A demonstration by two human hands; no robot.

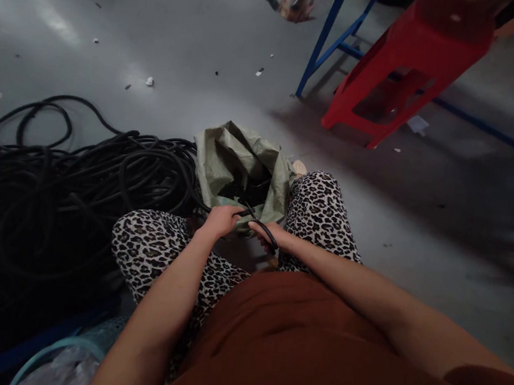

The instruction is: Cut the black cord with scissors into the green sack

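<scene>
My left hand (224, 220) is closed around a black rubber cord (199, 204), whose end sticks out past my fingers to the right. In my right hand (270, 233) is a pair of scissors (265, 228) with black handles, its blades pointing up and left at the cord's end. Whether the blades touch the cord, I cannot tell. Both hands are over the near rim of an open greenish woven sack (217, 156), which stands between my knees. Dark pieces lie inside the sack, too dim to make out singly.
A big tangled heap of black cord (147, 165) spreads on the left. At lower left is a light blue bucket (59, 343) holding clear plastic. A red plastic stool (417, 56) and a blue metal frame (321, 43) stand at upper right. Small scraps litter the grey floor.
</scene>
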